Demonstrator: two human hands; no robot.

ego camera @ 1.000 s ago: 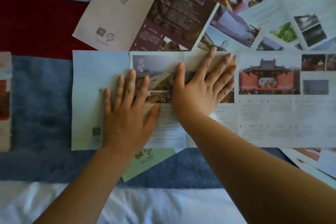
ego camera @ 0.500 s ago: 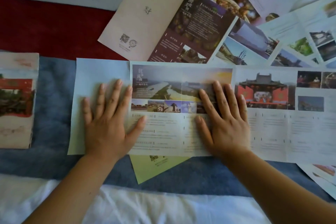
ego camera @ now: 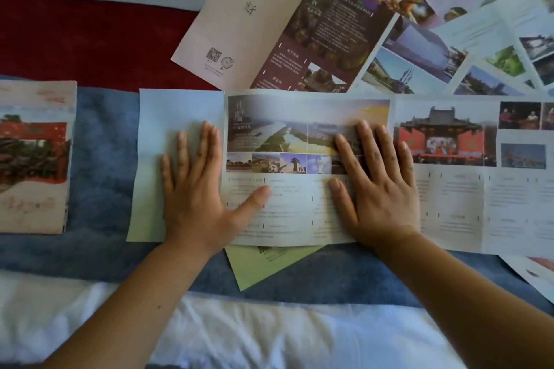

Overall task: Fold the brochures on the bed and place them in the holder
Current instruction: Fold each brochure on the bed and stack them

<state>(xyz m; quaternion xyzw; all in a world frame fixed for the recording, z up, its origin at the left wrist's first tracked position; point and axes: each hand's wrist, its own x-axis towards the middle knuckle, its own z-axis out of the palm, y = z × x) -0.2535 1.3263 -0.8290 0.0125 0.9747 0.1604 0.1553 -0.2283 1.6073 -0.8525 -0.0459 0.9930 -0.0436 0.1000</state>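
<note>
Head view: two flat hands press a long brochure [ego camera: 299, 210] on the bed [ego camera: 99, 159].
The left hand [ego camera: 198, 198] and right hand [ego camera: 377, 186] lie palm down, fingers spread, gripping nothing; other brochures [ego camera: 284, 36] lie scattered beyond it.

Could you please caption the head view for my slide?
Left hand and right hand press a long brochure flat on the bed.
</note>
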